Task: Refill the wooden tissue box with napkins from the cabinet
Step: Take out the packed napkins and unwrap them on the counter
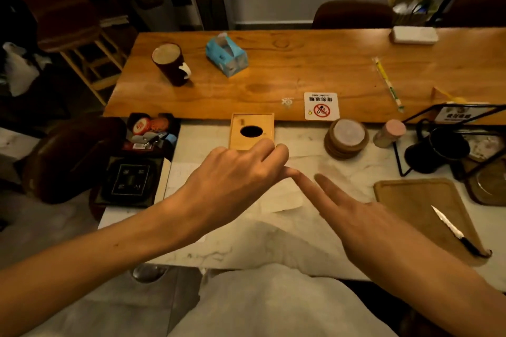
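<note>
The small square wooden tissue box [252, 131] with a dark oval hole in its lid stands in the middle of the frame, on the white marble bench [315, 169], against the edge of the long orange-brown wooden table [273, 74] behind it. The left hand [232, 175] is just below the box in the frame, palm down, with its fingers curled loosely, and its knuckles cover the box's lower edge; I cannot tell if it touches the box. The right hand [358, 213] is at the lower right of the box, flat, with fingers straight and spread. Its fingertip meets the left hand's thumb. Both hands hold nothing.

On the wooden table, in the upper middle of the frame, lies a light blue soft tissue pack [226, 55], well apart from the hands. At the right, a small knife [454, 230] with a black handle lies on a wooden cutting board [410, 200].
</note>
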A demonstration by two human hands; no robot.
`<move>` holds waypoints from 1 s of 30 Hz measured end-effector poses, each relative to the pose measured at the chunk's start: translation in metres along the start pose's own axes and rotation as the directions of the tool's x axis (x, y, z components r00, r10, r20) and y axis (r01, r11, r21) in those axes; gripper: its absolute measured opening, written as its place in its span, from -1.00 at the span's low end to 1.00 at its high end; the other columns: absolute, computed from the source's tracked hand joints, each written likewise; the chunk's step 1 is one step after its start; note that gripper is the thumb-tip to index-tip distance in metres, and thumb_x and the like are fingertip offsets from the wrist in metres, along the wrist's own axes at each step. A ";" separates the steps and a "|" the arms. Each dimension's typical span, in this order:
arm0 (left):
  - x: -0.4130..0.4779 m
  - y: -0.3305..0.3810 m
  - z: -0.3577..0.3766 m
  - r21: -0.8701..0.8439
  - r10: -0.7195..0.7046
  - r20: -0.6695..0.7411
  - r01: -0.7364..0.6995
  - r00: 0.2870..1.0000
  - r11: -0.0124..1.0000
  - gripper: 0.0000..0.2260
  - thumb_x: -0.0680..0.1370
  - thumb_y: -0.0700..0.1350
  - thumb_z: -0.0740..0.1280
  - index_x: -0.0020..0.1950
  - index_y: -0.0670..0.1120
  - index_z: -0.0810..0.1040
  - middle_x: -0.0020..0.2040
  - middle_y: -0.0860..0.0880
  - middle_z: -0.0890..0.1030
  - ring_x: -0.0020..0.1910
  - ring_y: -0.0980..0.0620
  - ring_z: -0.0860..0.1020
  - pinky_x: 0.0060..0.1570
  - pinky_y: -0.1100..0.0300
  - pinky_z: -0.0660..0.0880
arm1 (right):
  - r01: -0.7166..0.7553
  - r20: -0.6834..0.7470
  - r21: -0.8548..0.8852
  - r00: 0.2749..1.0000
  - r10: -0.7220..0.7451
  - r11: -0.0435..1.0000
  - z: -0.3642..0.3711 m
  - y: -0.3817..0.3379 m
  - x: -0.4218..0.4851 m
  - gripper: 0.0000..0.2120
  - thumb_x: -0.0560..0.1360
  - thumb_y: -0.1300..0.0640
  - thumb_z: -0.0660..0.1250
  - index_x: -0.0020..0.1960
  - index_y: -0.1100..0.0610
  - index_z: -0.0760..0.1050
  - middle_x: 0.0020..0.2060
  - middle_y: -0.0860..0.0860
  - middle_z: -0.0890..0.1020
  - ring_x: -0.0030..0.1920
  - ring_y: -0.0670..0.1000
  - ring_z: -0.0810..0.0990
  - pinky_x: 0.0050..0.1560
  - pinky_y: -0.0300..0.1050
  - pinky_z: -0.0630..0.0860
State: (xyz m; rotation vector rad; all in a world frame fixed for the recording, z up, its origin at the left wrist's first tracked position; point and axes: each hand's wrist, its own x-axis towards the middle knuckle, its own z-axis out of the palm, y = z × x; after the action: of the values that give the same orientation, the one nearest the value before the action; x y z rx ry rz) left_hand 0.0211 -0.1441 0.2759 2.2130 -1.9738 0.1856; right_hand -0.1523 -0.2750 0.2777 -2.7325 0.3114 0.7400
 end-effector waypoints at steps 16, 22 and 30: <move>0.013 0.001 0.006 -0.059 0.061 0.103 -0.055 0.993 0.997 -0.80 0.62 0.00 0.26 0.05 -0.12 0.55 -0.16 -0.06 0.56 -0.46 -0.02 0.50 -0.53 0.19 0.30 | -0.142 0.056 -0.280 0.985 0.164 0.949 0.103 0.019 0.199 -0.68 0.58 0.15 0.25 0.32 0.16 0.43 0.27 0.11 0.51 0.29 0.11 0.47 0.27 -0.05 0.39; 0.014 0.001 -0.002 -0.112 0.070 0.078 -0.061 0.994 0.992 -0.69 0.63 0.02 0.15 0.01 -0.15 0.58 -0.19 -0.08 0.59 -0.45 0.06 0.43 -0.49 0.25 0.21 | -0.151 0.029 -0.193 0.987 0.159 0.970 0.115 0.003 0.210 -0.67 0.58 0.15 0.27 0.33 0.18 0.44 0.24 0.12 0.53 0.26 0.14 0.49 0.27 -0.01 0.40; 0.008 -0.008 -0.005 -0.098 0.046 0.081 -0.038 0.996 0.994 -0.70 0.61 0.03 0.15 0.04 -0.15 0.56 -0.16 -0.09 0.59 -0.42 -0.04 0.53 -0.53 0.10 0.47 | -0.118 -0.014 -0.185 0.993 0.117 0.976 0.123 -0.003 0.220 -0.70 0.63 0.13 0.20 0.32 0.20 0.44 0.21 0.14 0.57 0.19 0.11 0.57 0.17 -0.05 0.47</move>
State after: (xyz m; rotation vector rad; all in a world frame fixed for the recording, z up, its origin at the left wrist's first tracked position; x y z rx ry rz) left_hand 0.0300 -0.1495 0.2822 2.1537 -2.0274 0.0032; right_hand -0.0215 -0.2596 0.0631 -2.9110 0.4281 0.8350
